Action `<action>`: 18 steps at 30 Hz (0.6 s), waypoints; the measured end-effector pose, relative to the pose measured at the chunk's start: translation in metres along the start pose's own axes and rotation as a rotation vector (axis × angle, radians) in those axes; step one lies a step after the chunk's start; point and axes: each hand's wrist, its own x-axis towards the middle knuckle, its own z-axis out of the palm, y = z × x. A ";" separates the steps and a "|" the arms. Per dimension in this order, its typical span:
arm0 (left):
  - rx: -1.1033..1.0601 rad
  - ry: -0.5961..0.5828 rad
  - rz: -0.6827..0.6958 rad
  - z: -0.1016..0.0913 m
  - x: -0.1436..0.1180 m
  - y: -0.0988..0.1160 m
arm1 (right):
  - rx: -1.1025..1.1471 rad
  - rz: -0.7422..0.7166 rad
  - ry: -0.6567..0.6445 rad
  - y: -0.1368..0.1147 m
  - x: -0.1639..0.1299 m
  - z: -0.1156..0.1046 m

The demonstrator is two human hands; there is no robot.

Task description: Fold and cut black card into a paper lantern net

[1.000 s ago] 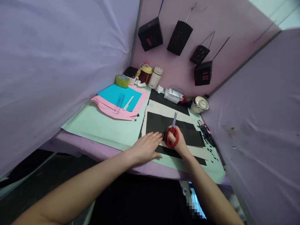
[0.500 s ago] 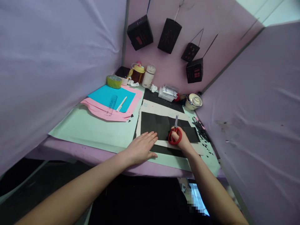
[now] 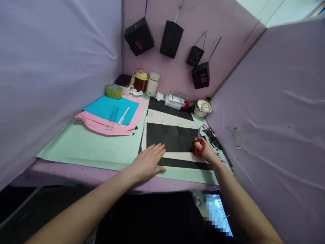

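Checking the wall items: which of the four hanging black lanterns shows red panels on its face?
The lowest, rightmost lantern, hanging nearest the lidded bowl. Red window panes show on its front; the far-left one has only a faint reddish mark.

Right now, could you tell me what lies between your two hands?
In the head view, only black paper lies between the left hand and the right hand.

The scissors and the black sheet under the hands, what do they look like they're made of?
The scissors in the right hand: glossy red handles, probably plastic, with thin grey blades, likely metal. The black sheet: matte and flat with faint fold lines, most likely paper or thin card; the left hand rests on its edge.
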 end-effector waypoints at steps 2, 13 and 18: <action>0.000 0.008 0.001 0.001 0.000 0.000 | -0.029 0.004 0.011 0.004 0.001 -0.007; 0.018 -0.027 0.007 0.001 0.001 0.000 | -0.137 0.057 0.142 0.027 0.010 -0.041; 0.063 -0.047 0.030 -0.007 0.005 -0.006 | -0.016 0.057 0.164 0.019 0.005 -0.042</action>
